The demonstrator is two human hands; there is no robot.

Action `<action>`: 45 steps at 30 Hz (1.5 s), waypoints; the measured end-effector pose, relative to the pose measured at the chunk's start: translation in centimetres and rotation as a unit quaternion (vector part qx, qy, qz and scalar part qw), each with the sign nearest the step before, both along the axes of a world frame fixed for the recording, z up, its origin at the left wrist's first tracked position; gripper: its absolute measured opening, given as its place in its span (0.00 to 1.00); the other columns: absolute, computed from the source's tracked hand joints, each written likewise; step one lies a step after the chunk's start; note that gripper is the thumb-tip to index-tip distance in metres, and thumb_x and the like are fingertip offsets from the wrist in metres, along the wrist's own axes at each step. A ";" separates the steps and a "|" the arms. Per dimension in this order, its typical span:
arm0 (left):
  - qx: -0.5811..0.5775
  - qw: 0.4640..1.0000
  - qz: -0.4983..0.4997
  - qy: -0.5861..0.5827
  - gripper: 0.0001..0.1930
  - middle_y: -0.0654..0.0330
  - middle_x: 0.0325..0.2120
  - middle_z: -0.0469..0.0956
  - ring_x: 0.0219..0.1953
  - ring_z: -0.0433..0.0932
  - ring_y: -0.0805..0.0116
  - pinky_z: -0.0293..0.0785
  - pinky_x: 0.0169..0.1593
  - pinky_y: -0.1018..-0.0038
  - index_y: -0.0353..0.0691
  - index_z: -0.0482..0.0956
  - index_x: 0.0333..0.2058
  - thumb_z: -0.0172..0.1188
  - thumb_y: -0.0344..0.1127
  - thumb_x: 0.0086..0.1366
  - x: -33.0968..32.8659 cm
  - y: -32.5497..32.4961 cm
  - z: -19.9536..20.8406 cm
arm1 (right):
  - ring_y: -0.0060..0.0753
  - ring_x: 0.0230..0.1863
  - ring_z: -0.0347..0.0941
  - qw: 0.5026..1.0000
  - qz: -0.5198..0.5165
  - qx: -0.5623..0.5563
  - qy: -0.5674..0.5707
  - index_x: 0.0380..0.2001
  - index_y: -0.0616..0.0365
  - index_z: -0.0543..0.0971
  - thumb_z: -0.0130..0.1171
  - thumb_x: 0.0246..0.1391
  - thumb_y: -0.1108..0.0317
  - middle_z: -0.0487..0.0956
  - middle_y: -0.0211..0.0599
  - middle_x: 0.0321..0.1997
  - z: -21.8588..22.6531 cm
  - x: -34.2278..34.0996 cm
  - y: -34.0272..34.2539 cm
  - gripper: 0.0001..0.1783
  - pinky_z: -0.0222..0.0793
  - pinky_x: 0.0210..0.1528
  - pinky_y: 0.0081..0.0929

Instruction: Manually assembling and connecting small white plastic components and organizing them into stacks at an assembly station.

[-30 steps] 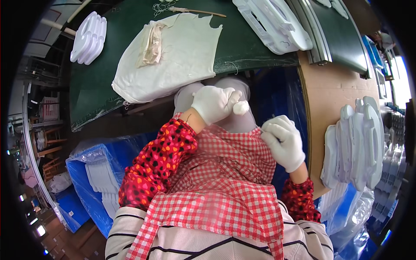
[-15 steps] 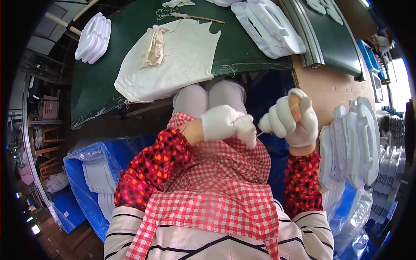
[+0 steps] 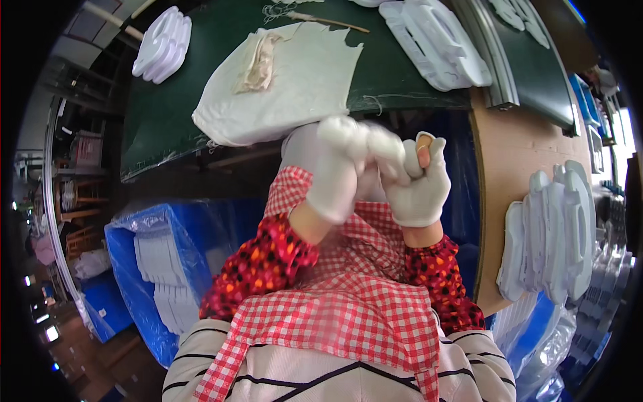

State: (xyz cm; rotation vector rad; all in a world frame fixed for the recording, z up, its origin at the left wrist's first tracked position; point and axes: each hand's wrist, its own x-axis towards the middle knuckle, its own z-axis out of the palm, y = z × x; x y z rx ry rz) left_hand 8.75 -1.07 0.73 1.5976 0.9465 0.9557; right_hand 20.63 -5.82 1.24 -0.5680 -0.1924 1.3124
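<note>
My left hand (image 3: 341,164), in a white glove, is raised above my lap; its fingers are smeared by motion, so their grip cannot be made out. They meet or overlap the fingers of my right hand (image 3: 422,191), also white-gloved. The right fingers are curled in, and one bare fingertip pokes out of the glove. Whatever lies between the two hands is hidden. Beyond them, a cream cloth (image 3: 301,80) is spread at the edge of the green table (image 3: 161,127), with a crumpled strip of fabric (image 3: 260,63) on it.
White plastic cases stand in stacks (image 3: 435,47) at the far right of the table, at its far left (image 3: 163,45) and on the cardboard (image 3: 499,147) to my right (image 3: 546,234). A plastic-lined blue bin (image 3: 127,261) with white parts is at my left. A thin stick (image 3: 328,21) lies behind the cloth.
Both hands have come together and the left has risen; before, they were apart with a thin thread between them. That thread no longer shows. The view has shifted slightly.
</note>
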 end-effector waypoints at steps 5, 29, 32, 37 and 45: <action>0.124 0.990 0.032 0.051 0.09 0.61 0.27 0.74 0.32 0.76 0.62 0.72 0.35 0.69 0.47 0.73 0.38 0.53 0.39 0.60 2.2 3.7 -9.6 | 0.20 0.21 0.58 0.770 -0.106 0.012 -0.629 0.21 0.57 0.70 0.44 0.66 0.62 0.65 0.25 0.17 -4.2 -3.2 1.5 0.19 0.59 0.29 0.22; 0.152 0.963 -0.002 0.223 0.13 0.47 0.23 0.77 0.26 0.76 0.44 0.73 0.31 0.53 0.38 0.68 0.33 0.46 0.43 0.66 4.0 1.9 -7.1 | 0.12 0.28 0.62 0.732 -0.202 -0.152 -0.632 0.28 0.56 0.63 0.69 0.46 0.69 0.66 0.23 0.28 -4.1 0.8 2.1 0.20 0.61 0.31 0.13; 0.145 0.969 -0.027 0.196 0.15 0.46 0.24 0.78 0.29 0.77 0.44 0.73 0.34 0.56 0.38 0.71 0.34 0.47 0.45 0.66 2.8 1.5 -5.3 | 0.16 0.32 0.67 0.875 -0.176 -0.134 -0.431 0.33 0.58 0.66 0.68 0.45 0.72 0.70 0.28 0.33 -3.5 1.2 3.3 0.18 0.65 0.33 0.14; 0.033 0.980 -0.155 0.124 0.14 0.46 0.35 0.77 0.35 0.78 0.48 0.73 0.36 0.65 0.37 0.73 0.42 0.48 0.41 0.68 0.0 1.2 -4.7 | 0.17 0.33 0.70 0.945 0.002 -0.109 -0.307 0.37 0.58 0.71 0.58 0.52 0.74 0.73 0.25 0.32 -6.3 2.6 1.2 0.10 0.66 0.37 0.16; -0.313 0.920 -0.238 0.002 0.16 0.64 0.30 0.76 0.28 0.72 0.78 0.69 0.32 0.80 0.35 0.75 0.47 0.51 0.41 0.68 -4.6 2.1 -4.9 | 0.19 0.35 0.70 0.975 0.000 -0.035 -0.218 0.39 0.57 0.70 0.57 0.53 0.75 0.72 0.27 0.35 -7.1 2.3 0.4 0.11 0.68 0.40 0.19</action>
